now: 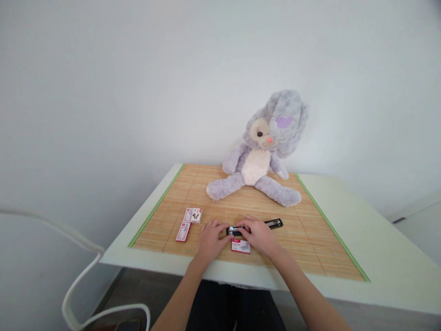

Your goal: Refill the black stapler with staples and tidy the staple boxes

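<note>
A black stapler (272, 224) lies opened out flat on the bamboo mat (310, 230), near its front edge. My left hand (211, 239) rests on the mat with its fingertips curled against the stapler's left end. My right hand (258, 235) covers the stapler's middle, fingers pinched at a silvery part there. A small staple box (240, 247) with a red label lies just under my right hand.
Two more small red-and-white boxes (193, 215) (183, 231) lie left of my hands. A grey plush rabbit (263, 156) sits at the back of the mat. The white table (379, 239) stands against a white wall. A white chair frame (79, 285) is at lower left.
</note>
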The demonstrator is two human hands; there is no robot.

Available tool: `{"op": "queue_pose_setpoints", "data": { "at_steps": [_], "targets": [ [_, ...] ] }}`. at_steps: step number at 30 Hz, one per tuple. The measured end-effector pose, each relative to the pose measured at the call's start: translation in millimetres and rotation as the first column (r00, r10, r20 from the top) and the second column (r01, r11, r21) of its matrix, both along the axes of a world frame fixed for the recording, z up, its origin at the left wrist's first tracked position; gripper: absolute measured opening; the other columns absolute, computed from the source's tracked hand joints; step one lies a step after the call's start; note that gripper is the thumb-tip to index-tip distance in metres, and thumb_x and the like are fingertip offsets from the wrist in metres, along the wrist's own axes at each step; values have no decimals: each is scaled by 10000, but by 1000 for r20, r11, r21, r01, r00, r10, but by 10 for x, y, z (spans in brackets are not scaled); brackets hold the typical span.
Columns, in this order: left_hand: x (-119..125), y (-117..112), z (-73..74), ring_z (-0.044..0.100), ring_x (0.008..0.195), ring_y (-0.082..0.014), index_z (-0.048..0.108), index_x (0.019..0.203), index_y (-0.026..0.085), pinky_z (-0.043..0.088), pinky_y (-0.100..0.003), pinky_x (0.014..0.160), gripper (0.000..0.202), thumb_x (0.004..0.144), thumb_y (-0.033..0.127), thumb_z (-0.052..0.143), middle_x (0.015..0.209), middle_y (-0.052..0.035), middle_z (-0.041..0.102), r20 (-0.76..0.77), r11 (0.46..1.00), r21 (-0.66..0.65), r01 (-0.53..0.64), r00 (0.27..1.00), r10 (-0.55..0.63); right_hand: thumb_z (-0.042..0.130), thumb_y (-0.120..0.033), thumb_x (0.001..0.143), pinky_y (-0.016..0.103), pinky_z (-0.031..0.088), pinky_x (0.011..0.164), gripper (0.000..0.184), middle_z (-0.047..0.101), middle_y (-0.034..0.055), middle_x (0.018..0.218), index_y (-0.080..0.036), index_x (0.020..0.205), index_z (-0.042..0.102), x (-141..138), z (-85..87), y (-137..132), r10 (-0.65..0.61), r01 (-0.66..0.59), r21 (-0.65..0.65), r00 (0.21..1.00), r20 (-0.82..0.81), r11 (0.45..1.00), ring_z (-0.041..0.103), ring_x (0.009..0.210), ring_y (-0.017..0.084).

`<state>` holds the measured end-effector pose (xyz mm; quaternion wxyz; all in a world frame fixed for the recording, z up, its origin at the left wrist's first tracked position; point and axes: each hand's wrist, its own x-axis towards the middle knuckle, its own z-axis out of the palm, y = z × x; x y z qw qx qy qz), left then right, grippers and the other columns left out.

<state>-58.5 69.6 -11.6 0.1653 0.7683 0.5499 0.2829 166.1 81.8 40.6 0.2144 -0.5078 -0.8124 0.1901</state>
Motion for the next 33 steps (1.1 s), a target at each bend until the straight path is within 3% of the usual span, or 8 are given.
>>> {"op": "queue_pose_setpoints", "data": {
  "at_steps": [6,10,19,26,33],
  "targets": [
    [-4,-11,22,569,1028,-228,718,1174,337,381,-348,872,307,892,458,732,1026,-12,650,17,1000,-12,1,1000,-1,627,-242,948,245,420,761,136,674,13,928,-250,1008,749,-7,32,12,-20,20,3,1000,6,1000,617,862,166],
    [11,-39,60,571,1017,-225,700,1159,316,386,-351,887,293,891,430,735,1029,-12,653,41,1000,-6,-5,999,5,644,-270,934,248,379,685,106,658,6,860,-236,949,743,55,57,-5,-100,99,11,995,28,995,585,764,156],
    [58,-122,122,596,936,-206,699,1068,279,465,-340,856,163,963,382,630,968,-26,629,199,999,42,16,980,-24,618,-313,958,272,307,601,209,700,12,748,-247,848,783,64,64,-102,-213,217,-55,975,70,975,590,671,158],
    [97,-173,105,604,969,-209,720,1056,293,472,-347,874,143,993,348,604,981,-31,643,104,993,117,16,994,-28,620,-341,949,267,326,599,247,722,25,726,-243,800,790,-21,28,-107,-282,287,-135,958,57,948,610,649,164],
    [185,-207,90,606,940,-216,699,1044,264,460,-364,859,201,1042,342,514,972,-44,656,-36,986,163,18,999,-12,607,-320,924,264,360,628,250,720,22,680,-239,768,785,-93,-58,-144,-341,318,-196,935,-94,927,619,650,173]
  ]
}}
